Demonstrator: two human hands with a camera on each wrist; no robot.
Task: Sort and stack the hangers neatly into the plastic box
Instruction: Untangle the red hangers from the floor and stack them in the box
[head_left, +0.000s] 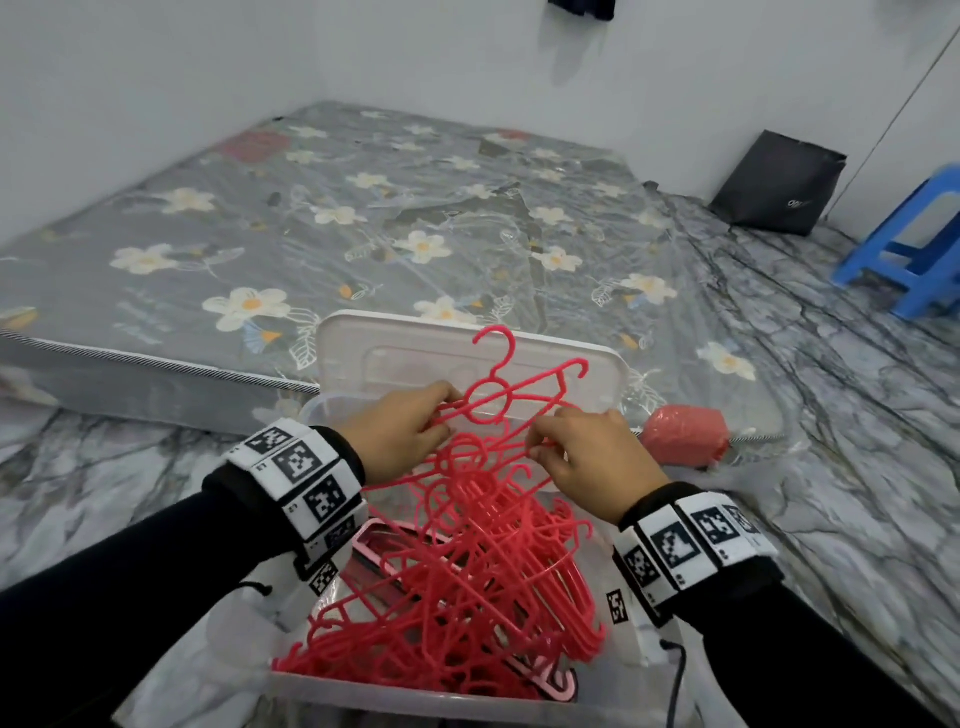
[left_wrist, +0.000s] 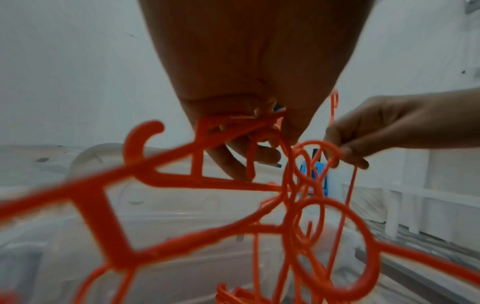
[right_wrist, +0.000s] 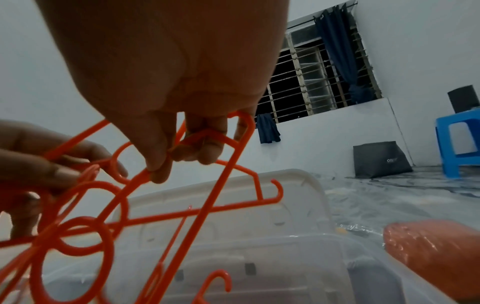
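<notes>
A tangled bunch of red plastic hangers (head_left: 467, 587) hangs from both hands down into the clear plastic box (head_left: 363, 691) at the bottom of the head view. My left hand (head_left: 402, 434) grips the left side of the top hangers (head_left: 498, 395), fingers curled round the thin bars. My right hand (head_left: 587, 452) pinches a bar on the right side. In the left wrist view my left hand (left_wrist: 249, 127) holds the hangers (left_wrist: 182, 185) near their rings. In the right wrist view my right hand (right_wrist: 182, 152) pinches a hanger (right_wrist: 207, 205) over the box (right_wrist: 285, 257).
The box's white lid (head_left: 415, 358) leans upright behind the hangers against a floral mattress (head_left: 311, 234). A red wrapped bundle (head_left: 683, 434) lies right of the box. A blue stool (head_left: 914, 244) and a dark bag (head_left: 779, 182) stand at the far right. The floor is marbled.
</notes>
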